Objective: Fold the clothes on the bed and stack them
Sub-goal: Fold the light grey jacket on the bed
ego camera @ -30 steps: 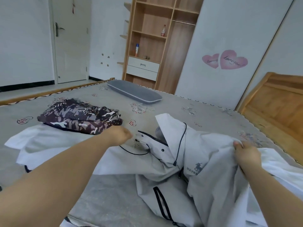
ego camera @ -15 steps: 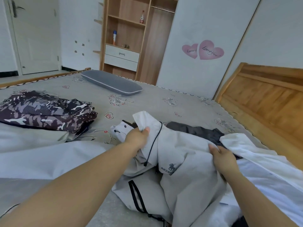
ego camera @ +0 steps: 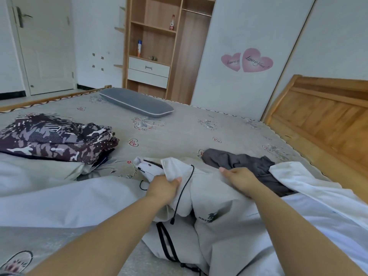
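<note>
A pale grey hooded jacket (ego camera: 215, 198) with black drawcords and a small logo lies bunched in front of me on the bed (ego camera: 179, 134). My left hand (ego camera: 162, 189) grips its hood near the zip. My right hand (ego camera: 239, 181) holds a fold of the same jacket further right, fingers curled into the cloth. A dark grey garment (ego camera: 241, 161) lies crumpled just behind my right hand. A folded camouflage-print garment (ego camera: 53, 138) sits at the left on a white cloth (ego camera: 37, 174). More white fabric (ego camera: 318, 192) spreads at the right.
A grey pillow (ego camera: 137, 104) lies at the bed's far side. The wooden headboard (ego camera: 326, 120) stands at the right. A wooden shelf unit (ego camera: 159, 42) with bottles and drawers is against the far wall, next to a white door (ego camera: 43, 44).
My left hand left the bed near the camouflage pile and took hold of the jacket's hood. My right hand shifted its hold leftward. The jacket bunched lower, uncovering the dark grey garment.
</note>
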